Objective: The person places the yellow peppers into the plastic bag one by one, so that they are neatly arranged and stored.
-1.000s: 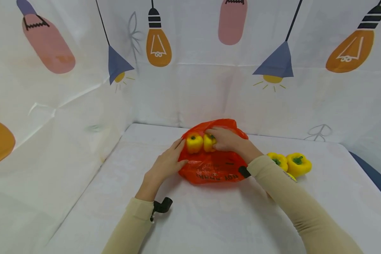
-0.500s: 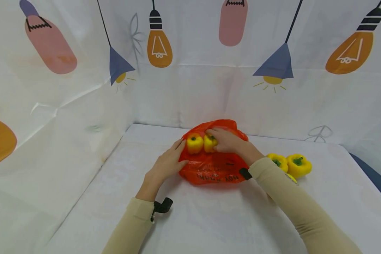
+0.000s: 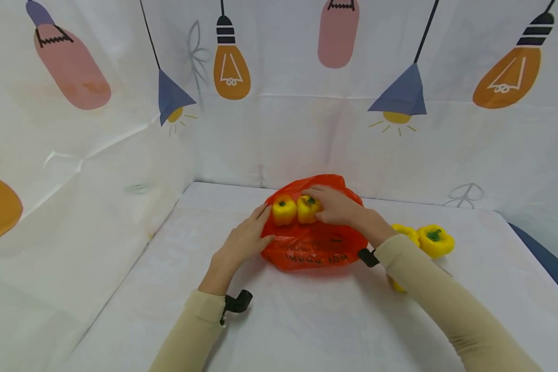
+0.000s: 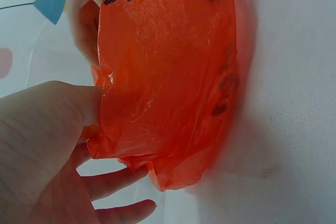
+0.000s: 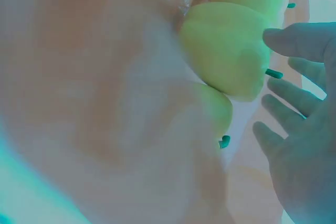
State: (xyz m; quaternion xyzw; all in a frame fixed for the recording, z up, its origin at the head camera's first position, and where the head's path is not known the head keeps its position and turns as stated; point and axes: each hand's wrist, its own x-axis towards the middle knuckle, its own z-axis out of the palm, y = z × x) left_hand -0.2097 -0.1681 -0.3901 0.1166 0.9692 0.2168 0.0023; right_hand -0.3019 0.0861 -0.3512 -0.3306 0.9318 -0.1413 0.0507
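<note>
An orange-red plastic bag (image 3: pixel 302 243) lies on the white table, its mouth facing up and toward the back. Two yellow bell peppers, a left one (image 3: pixel 284 211) and a right one (image 3: pixel 308 210), show inside the mouth. A third pepper (image 5: pixel 214 111) appears with them in the right wrist view. My left hand (image 3: pixel 243 238) holds the bag's left rim between thumb and index finger; its other fingers (image 4: pixel 118 182) spread loosely. At the right pepper, my right hand (image 3: pixel 338 206) has its thumb against the side, while its straight fingers (image 5: pixel 294 98) stand apart from it.
Right of the bag, more yellow peppers lie on the table: one in full view (image 3: pixel 436 241), another (image 3: pixel 405 233) beside it, and one (image 3: pixel 396 285) mostly hidden by the right sleeve (image 3: pixel 437 294). A white printed sheet (image 3: pixel 297 139) rises behind the table.
My right hand has shifted slightly right, uncovering more of the right pepper. The right forearm has swung right, covering more of the loose peppers. My left hand and the bag have stayed put.
</note>
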